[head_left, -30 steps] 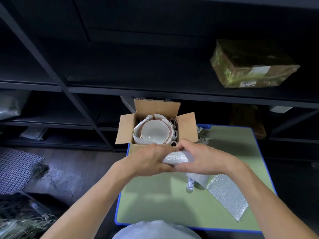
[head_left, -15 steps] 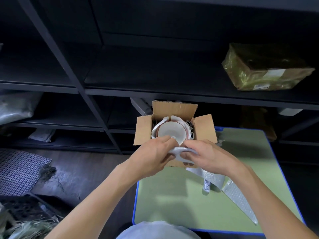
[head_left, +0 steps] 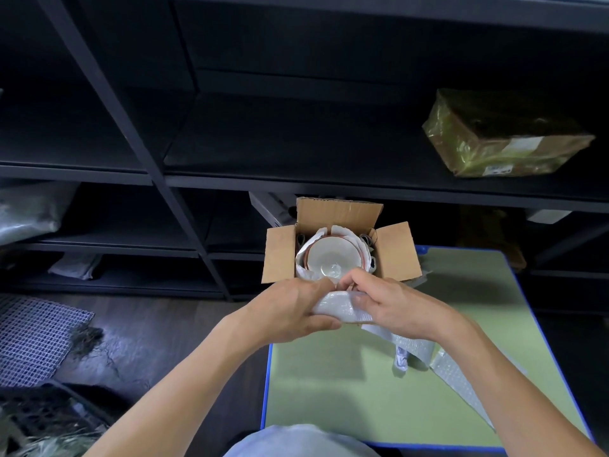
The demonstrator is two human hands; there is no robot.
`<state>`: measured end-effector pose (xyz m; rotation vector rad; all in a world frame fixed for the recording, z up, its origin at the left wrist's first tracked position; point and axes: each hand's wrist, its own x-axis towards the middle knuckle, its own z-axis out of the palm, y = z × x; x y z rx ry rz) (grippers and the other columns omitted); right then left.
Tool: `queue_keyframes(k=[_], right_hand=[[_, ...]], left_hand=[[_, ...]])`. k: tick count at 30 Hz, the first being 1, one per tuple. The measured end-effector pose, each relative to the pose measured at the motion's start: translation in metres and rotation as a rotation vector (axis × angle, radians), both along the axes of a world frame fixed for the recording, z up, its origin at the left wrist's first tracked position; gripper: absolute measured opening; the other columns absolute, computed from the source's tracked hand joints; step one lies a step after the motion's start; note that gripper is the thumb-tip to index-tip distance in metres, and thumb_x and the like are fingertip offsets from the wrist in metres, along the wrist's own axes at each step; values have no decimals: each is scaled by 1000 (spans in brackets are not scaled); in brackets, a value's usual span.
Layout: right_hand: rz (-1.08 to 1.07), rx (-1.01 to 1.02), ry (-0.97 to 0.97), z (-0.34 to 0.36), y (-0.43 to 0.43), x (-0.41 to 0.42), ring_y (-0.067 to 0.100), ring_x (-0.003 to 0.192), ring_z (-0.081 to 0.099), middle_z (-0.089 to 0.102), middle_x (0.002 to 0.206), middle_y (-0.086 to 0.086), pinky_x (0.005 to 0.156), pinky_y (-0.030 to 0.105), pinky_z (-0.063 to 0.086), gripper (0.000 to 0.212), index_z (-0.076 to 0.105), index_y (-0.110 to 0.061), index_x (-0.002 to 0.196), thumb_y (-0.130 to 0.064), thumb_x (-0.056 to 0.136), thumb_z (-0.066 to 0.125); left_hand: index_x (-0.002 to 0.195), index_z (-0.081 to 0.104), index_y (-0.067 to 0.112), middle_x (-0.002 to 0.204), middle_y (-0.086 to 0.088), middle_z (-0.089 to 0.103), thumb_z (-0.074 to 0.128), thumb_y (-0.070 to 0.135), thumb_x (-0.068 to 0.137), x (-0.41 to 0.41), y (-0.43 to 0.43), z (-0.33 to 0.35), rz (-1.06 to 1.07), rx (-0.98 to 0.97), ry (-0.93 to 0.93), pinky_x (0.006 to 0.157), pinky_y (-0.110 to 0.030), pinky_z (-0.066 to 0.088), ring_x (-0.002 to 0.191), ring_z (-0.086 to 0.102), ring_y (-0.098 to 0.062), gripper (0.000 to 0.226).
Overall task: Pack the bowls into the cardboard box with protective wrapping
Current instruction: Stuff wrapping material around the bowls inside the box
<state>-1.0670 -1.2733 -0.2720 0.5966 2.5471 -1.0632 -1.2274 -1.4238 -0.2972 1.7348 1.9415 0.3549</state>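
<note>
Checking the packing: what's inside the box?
A white bowl nested in white wrapping. Anything beneath the bowl is hidden, and the left hand and right hand, holding bubble wrap, cover the box front.

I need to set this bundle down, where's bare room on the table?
The table is bare at its near left, left of the loose wrap. So is its far right corner, right of the box. Crowded: the box around the bowl, the bundle before it, and the right side under the wrap.
</note>
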Motion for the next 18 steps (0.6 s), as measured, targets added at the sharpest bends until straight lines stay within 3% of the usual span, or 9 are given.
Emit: queue_keyframes(k=[3, 5, 7, 9, 13, 18], right_hand=[[6, 19, 11, 1, -3, -2, 11, 76, 49, 56, 83, -10, 68, 31, 41, 1, 43, -41, 100, -41, 100, 42], [43, 47, -11, 2, -4, -3, 3, 82, 52, 57, 89, -16, 70, 30, 44, 18, 42, -45, 97, -60, 92, 50], [75, 74, -48, 0, -5, -3, 2, 85, 53, 57, 94, -18, 74, 32, 48, 30, 41, -47, 100, -71, 87, 52], [82, 93, -65, -3, -6, -3, 3, 78, 52, 56, 88, -14, 68, 31, 45, 32, 40, -44, 99, -71, 87, 52], [46, 82, -3, -8, -6, -6, 3, 70, 48, 53, 79, -11, 59, 28, 36, 25, 39, -41, 88, -58, 91, 56], [-24, -73, 69, -6, 2, -10, 11, 77, 58, 62, 78, -9, 74, 39, 51, 19, 52, -36, 81, -49, 90, 63]], left_hand=[[113, 47, 21, 77, 4, 55, 58, 55, 92, -1, -1, -2, 11, -5, -19, 66, -35, 41, 75, 53, -23, 41], [115, 47, 24, 89, 0, 63, 53, 58, 94, -1, -3, -3, 11, -14, -57, 70, -36, 47, 79, 57, -22, 41], [130, 47, 30, 101, 4, 66, 48, 61, 96, -3, -5, -2, -18, -13, -70, 78, -36, 49, 89, 59, -18, 46], [133, 47, 33, 107, 7, 63, 47, 58, 98, -4, -7, -3, -48, 4, -72, 82, -34, 48, 94, 58, -15, 44], [116, 50, 20, 96, 3, 59, 49, 47, 100, -7, -8, -4, -15, 27, -113, 77, -38, 48, 85, 55, -18, 31], [107, 47, 24, 83, 4, 56, 46, 47, 102, -14, -9, 0, 31, -19, -329, 61, -25, 38, 71, 49, -9, 24]])
